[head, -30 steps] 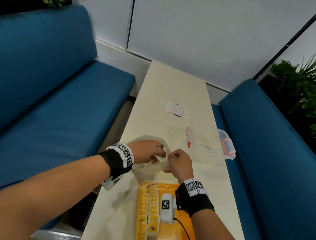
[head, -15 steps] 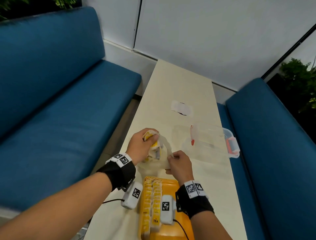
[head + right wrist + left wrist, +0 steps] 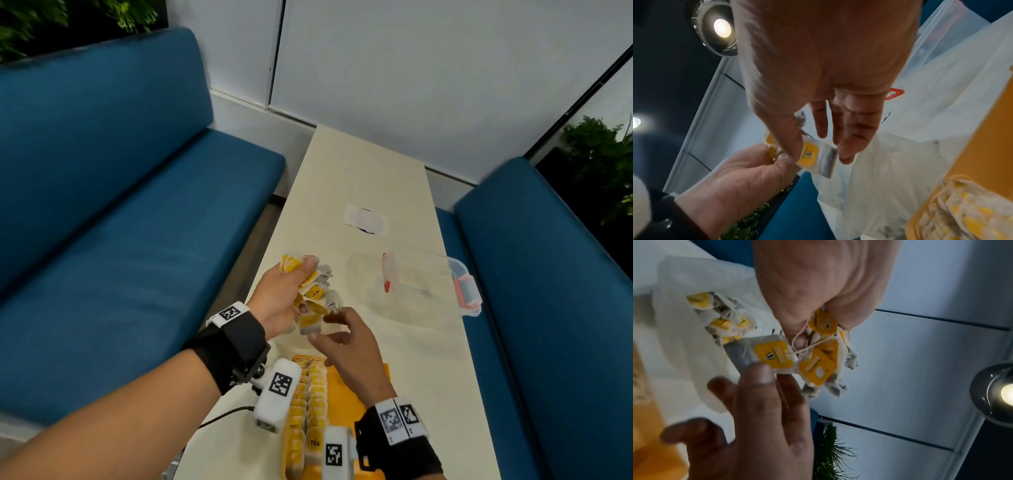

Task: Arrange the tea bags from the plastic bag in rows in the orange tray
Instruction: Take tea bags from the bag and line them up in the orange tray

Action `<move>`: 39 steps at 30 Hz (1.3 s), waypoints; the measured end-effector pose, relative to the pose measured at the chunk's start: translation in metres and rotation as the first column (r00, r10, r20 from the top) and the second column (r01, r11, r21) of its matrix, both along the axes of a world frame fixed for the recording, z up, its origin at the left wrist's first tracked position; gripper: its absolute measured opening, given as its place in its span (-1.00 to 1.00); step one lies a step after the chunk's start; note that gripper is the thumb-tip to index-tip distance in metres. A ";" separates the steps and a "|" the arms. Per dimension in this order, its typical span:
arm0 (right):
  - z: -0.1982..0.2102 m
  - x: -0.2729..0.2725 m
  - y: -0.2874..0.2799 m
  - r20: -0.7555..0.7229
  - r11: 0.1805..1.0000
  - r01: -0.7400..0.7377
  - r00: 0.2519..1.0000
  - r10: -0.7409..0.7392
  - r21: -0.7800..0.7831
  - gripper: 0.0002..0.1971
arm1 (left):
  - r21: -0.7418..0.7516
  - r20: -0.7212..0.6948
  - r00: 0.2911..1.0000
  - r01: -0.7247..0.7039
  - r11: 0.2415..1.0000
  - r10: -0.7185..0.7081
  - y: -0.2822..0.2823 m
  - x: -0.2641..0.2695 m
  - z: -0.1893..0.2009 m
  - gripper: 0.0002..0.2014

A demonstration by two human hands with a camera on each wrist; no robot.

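Note:
My left hand (image 3: 294, 281) is raised over the table and grips a bunch of tea bags (image 3: 313, 291) with yellow tags, their strings tangled (image 3: 818, 344). My right hand (image 3: 325, 327) is just below it and pinches one tea bag (image 3: 758, 352) hanging from the bunch between thumb and fingertips (image 3: 846, 152). The clear plastic bag (image 3: 674, 280) lies on the table under the hands with several tea bags (image 3: 721, 316) still inside. The orange tray (image 3: 346, 390) sits near me, with rows of tea bags (image 3: 310, 407) along its left side.
A clear plastic box (image 3: 428, 284) with red latches stands on the table's right side. Farther back, a white paper patch (image 3: 364, 224) is stuck to the table. Blue benches (image 3: 137, 222) flank the narrow cream table (image 3: 359, 178) on both sides.
My left hand came out of the plastic bag and rose with a bunch of tea bags. My right hand let go of the bag and moved up to one hanging tea bag.

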State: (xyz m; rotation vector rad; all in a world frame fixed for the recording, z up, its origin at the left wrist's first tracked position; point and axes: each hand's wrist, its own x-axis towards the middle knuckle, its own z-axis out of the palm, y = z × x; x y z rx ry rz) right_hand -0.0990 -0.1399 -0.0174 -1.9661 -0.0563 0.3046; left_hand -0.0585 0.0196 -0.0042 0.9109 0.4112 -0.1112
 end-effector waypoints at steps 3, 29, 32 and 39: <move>0.001 -0.003 0.008 0.004 0.998 -0.023 1.000 0.023 0.056 -0.61 | -0.111 -0.029 0.999 0.030 0.993 -0.033 -0.002 -0.007 0.001 -0.76; 0.014 -0.013 0.042 -0.002 0.825 -0.316 0.934 0.356 -0.469 -0.79 | -0.160 -0.179 0.976 0.095 0.982 -0.124 0.016 -0.091 -0.058 -0.70; 0.014 -0.011 0.049 -0.047 0.796 -0.333 0.932 0.360 -0.506 -0.78 | -0.197 -0.174 0.976 0.097 0.976 -0.132 0.017 -0.093 -0.061 -0.66; 0.006 -0.012 0.057 -0.117 0.750 -0.368 0.923 0.367 -0.549 -0.84 | -0.288 -0.069 0.985 0.135 0.948 -0.161 0.017 -0.103 -0.070 -0.63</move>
